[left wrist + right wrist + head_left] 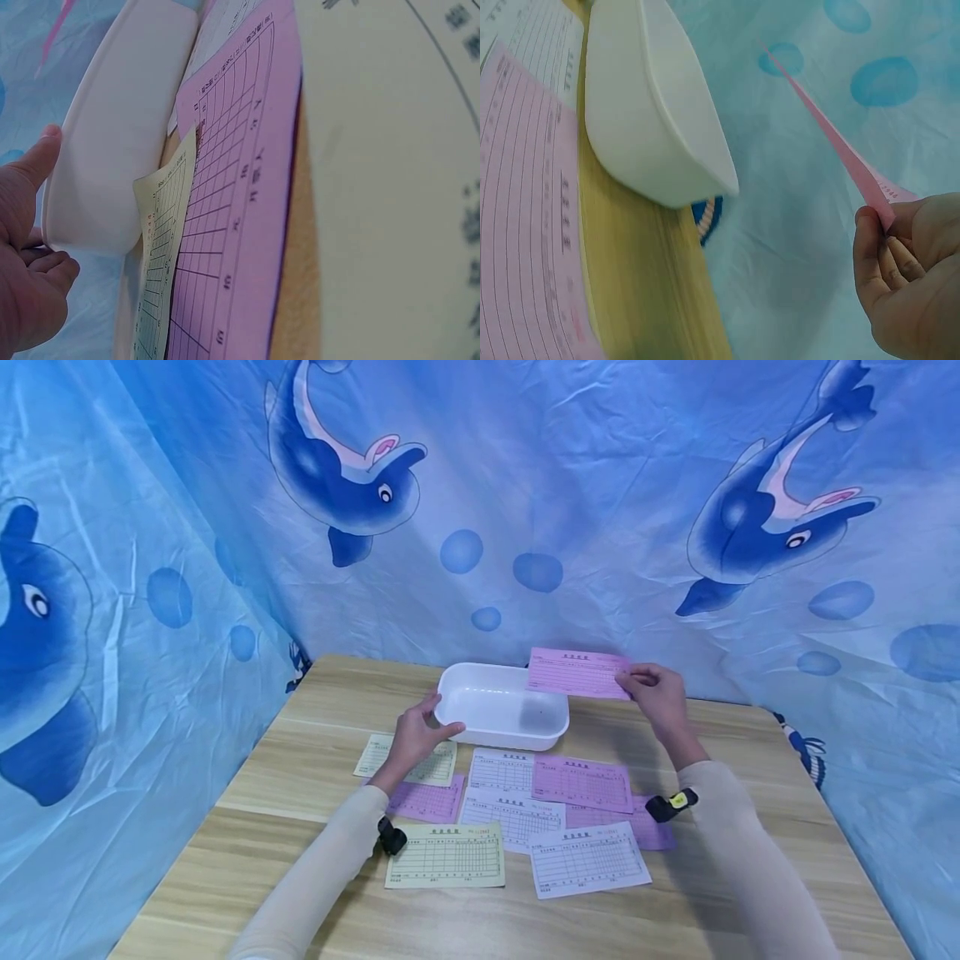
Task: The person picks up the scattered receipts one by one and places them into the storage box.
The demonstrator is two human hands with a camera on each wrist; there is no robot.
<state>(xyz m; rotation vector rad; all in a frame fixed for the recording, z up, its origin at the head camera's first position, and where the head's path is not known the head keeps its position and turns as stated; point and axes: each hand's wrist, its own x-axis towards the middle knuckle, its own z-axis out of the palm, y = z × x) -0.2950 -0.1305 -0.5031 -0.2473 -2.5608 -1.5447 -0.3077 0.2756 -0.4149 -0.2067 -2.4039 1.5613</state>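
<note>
In the head view my right hand (658, 693) pinches a pink receipt slip (573, 672) by its right end. The slip is held in the air over the right part of a white plastic tray (498, 742). Thumb and fingertips meet on the paper's edge in the right wrist view, where the slip (829, 131) appears nearly edge-on. My left hand (415, 735) grips the left end of the tray, thumb (43, 154) at the rim and fingers curled at its other side. Inside, the tray shows a bare white bottom.
Nearer me on the wooden table (300, 777), several slips overlap: yellow ones (446, 857), white ones (588, 860) and pink ones (585, 783). One yellow slip (375, 756) lies partly under my left hand. A blue dolphin-print curtain (600, 510) hangs behind the table.
</note>
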